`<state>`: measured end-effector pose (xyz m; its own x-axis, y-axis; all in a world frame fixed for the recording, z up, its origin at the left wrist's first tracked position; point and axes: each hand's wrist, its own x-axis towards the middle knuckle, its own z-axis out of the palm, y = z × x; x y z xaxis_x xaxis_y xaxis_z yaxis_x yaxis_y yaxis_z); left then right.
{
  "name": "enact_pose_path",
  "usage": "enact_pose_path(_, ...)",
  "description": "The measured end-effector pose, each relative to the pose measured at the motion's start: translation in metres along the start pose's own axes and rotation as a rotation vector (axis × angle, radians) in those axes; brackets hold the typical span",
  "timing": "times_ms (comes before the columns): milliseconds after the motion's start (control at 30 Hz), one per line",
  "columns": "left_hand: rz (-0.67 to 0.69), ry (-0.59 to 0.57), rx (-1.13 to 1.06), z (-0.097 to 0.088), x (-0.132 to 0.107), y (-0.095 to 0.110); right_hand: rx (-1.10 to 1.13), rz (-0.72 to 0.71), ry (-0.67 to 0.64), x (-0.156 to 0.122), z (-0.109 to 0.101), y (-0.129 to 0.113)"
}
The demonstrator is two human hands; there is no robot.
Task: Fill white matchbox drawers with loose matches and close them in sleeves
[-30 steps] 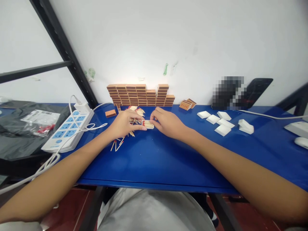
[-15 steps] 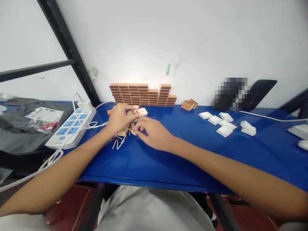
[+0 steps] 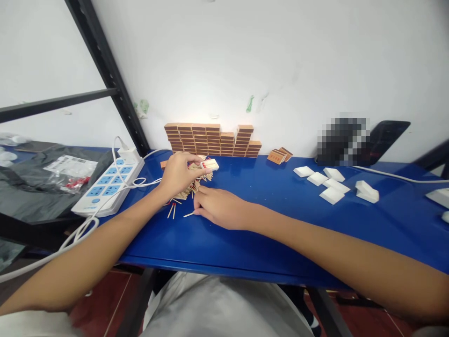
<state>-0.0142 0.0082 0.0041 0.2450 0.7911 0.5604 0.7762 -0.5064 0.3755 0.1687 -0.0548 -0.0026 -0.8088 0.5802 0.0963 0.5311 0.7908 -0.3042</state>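
Note:
My left hand (image 3: 178, 173) is closed on a small white matchbox tray (image 3: 210, 164) with matches lying in it, held above a heap of loose matches (image 3: 185, 193). Part of the heap is hidden under that hand. Lower and to the right, my right hand (image 3: 219, 207) pinches a single match (image 3: 188, 215) between thumb and finger, its stick pointing left, close over the blue table. A few stray matches (image 3: 171, 211) lie at the near side of the heap.
Stacked brown matchboxes (image 3: 210, 140) line the wall. Several flat matchbox sleeves (image 3: 279, 155) lie right of them. White trays (image 3: 318, 178) are scattered on the blue table (image 3: 266, 248). A power strip (image 3: 108, 182) with white cables stands left; a dark phone (image 3: 387, 138) leans at the back right.
My right hand has moved down and slightly left, away from the tray, and now pinches a match. My left hand keeps the tray over the heap. The whole view has shifted slightly.

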Motion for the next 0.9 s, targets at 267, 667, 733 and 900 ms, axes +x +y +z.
enact_pose_path(267,-0.001,-0.015,0.020,0.003,-0.002,0.005,-0.098,0.263,0.036,-0.048,-0.031,0.051)
enact_pose_path(667,0.014,-0.034,0.016,0.005,-0.004,0.004,-0.270,0.443,0.046,-0.067,-0.039,0.100)
enact_pose_path(733,0.011,-0.032,0.019,0.005,-0.004,0.004,-0.270,0.446,0.033,-0.069,-0.041,0.101)
enact_pose_path(900,0.013,-0.045,0.033,0.006,-0.004,0.006,-0.221,0.476,-0.035,-0.074,-0.051,0.100)
